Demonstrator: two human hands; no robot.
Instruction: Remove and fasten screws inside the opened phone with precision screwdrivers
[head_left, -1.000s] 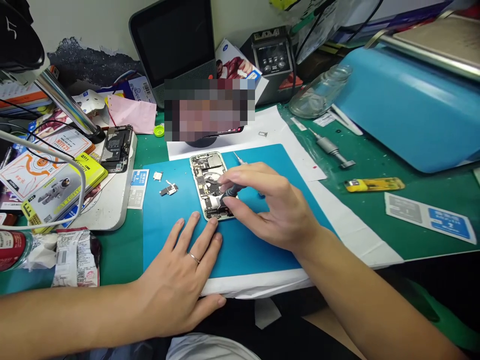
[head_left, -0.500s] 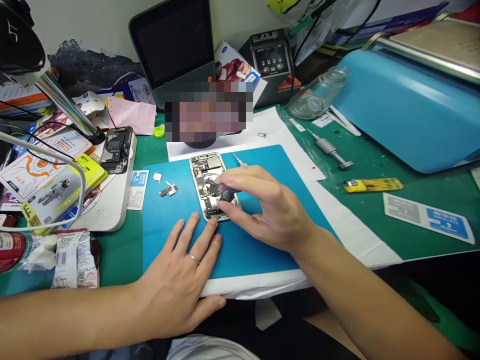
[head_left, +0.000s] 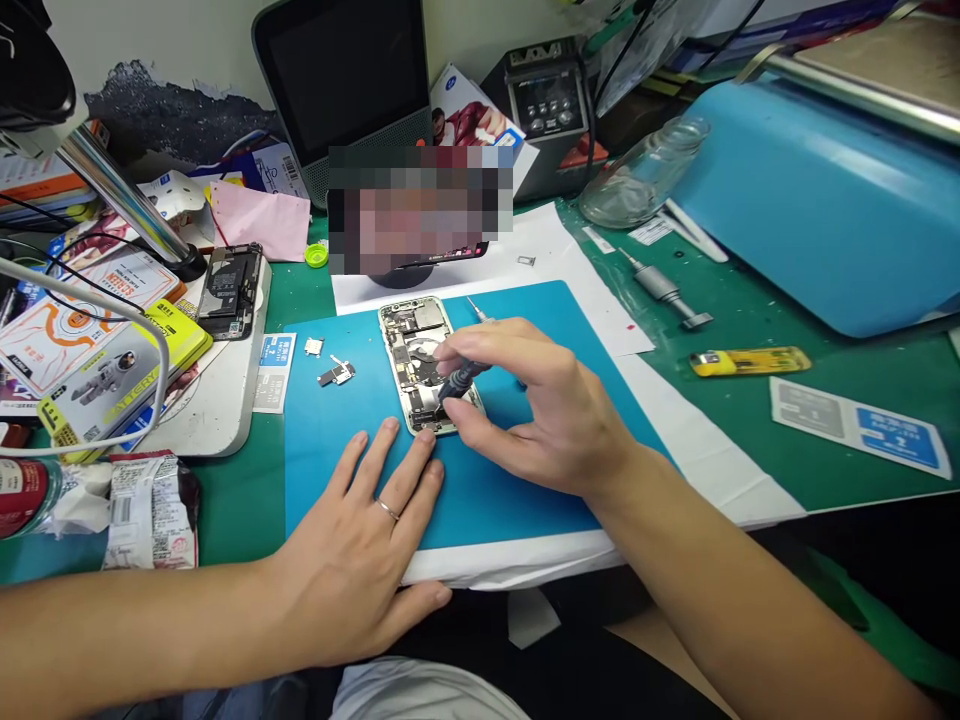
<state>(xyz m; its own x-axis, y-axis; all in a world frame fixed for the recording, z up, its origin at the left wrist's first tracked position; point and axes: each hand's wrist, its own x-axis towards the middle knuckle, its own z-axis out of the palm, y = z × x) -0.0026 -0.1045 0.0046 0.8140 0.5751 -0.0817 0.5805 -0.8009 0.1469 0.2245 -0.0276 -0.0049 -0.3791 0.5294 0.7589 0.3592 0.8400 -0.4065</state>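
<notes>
An opened phone (head_left: 411, 365) with bare inner parts lies on the blue mat (head_left: 352, 410). My right hand (head_left: 536, 405) is closed around a dark screwdriver (head_left: 461, 378), held over the phone's lower right part; its tip is too small to make out. Flat on the mat rests my left hand (head_left: 375, 540), fingers spread, with fingertips at the phone's bottom edge. Two small metal parts, a bracket (head_left: 313, 346) and a dark piece (head_left: 336, 373), sit left of the phone. Behind my right hand the thin tip of another tool (head_left: 478, 310) shows.
A second opened phone (head_left: 229, 290) lies on a white device at left. On the right are a grey screwdriver (head_left: 664, 287), a yellow cutter (head_left: 750, 361), a label card (head_left: 859, 427) and a glass jar (head_left: 645, 175). A dark screen (head_left: 349, 75) stands behind.
The screwdriver in my right hand has tilted and shows more of its shaft. My left hand stays nearly in place. The whole view has shifted slightly.
</notes>
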